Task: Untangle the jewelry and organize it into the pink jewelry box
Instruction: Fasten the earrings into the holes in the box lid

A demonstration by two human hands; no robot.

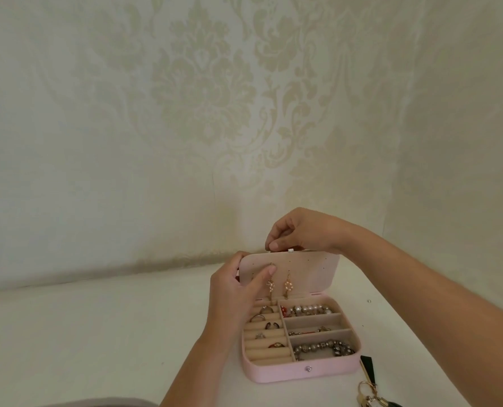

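Note:
The pink jewelry box [288, 373] lies open on the white table, its lid [311, 274] standing upright. Two pearl drop earrings [288, 286] hang on the lid's perforated inside. My left hand [235, 292] holds the lid's left edge, its thumb pressing the left earring's hook [271, 264] against the panel. My right hand [300, 233] curls over the lid's top edge from behind and grips it. Several rings [266, 326] sit in the roll slots at the left. A pearl bracelet [310, 310], a thin chain [311, 330] and a grey bead bracelet [323, 348] fill the right compartments.
A key ring with a black tassel [369, 386] lies on the table right of the box, near the frame's lower edge. The patterned wall [215, 113] rises close behind the box. White tabletop [97, 333] stretches to the left.

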